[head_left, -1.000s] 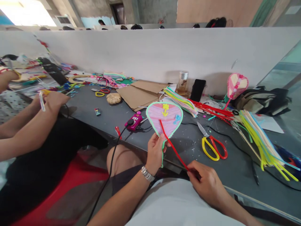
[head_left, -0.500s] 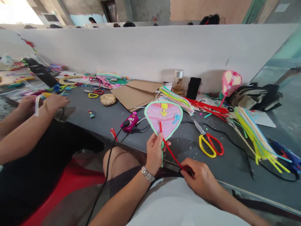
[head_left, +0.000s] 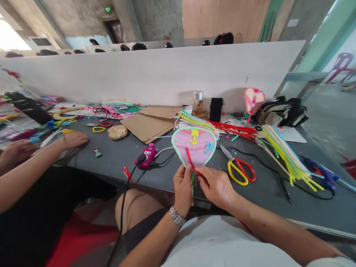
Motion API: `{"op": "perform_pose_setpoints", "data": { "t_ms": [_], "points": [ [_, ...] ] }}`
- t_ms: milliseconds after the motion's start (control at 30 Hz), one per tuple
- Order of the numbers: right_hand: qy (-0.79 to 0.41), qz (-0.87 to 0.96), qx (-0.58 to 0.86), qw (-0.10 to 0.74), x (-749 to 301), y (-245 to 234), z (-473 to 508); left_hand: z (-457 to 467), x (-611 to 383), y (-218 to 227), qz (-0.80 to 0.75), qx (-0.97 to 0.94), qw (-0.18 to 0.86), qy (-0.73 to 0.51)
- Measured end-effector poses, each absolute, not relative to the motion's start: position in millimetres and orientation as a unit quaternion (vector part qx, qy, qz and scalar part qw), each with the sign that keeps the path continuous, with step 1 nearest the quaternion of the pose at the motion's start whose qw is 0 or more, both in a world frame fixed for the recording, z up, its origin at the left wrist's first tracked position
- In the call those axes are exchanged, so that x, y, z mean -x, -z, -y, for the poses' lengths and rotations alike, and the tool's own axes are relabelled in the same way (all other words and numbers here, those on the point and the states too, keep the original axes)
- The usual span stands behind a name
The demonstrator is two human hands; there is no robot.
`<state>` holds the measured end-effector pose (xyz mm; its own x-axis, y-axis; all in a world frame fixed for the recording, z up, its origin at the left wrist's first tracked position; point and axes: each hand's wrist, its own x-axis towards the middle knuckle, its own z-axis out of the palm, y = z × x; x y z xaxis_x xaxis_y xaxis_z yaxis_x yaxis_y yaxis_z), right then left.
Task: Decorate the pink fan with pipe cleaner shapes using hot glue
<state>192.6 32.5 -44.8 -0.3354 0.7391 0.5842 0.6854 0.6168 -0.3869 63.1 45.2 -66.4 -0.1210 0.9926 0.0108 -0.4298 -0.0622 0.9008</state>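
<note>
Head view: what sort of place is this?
Probably a shared craft workshop or classroom: a bundle of coloured stems lies on the desk, the left hand holds a decorated paddle, and a neighbour's hand rests further along.

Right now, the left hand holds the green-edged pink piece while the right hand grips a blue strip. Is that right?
Not quite: the strip in the right hand is red, as the head view shows. The left hand does hold the green-edged pink piece.
</note>
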Motion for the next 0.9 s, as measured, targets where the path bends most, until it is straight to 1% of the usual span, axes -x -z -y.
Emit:
{"op": "perform_pose_setpoints", "data": {
  "t_ms": [133,300,500,733,900],
  "points": [
    [-0.017,0.822,0.442,0.358,-195.3,37.0,-39.0,-45.3,-65.7,66.2,-0.388,-0.361,0.562,-0.635],
    [-0.023,0.833,0.442,0.331,-197.9,37.9,-40.2,-45.4,-65.7,64.3,-0.395,-0.365,0.552,-0.638],
    [-0.011,0.848,0.423,0.318,-199.6,37.7,-39.4,-46.4,-64.4,66.9,-0.393,-0.361,0.555,-0.638],
    [0.002,0.862,0.386,0.329,-199.8,39.8,-38.1,-47.7,-63.7,65.8,-0.395,-0.355,0.549,-0.645],
    [0.087,0.841,0.384,0.370,-197.0,27.0,-38.7,-44.7,-62.9,62.5,-0.402,-0.371,0.541,-0.639]
  ]
}}
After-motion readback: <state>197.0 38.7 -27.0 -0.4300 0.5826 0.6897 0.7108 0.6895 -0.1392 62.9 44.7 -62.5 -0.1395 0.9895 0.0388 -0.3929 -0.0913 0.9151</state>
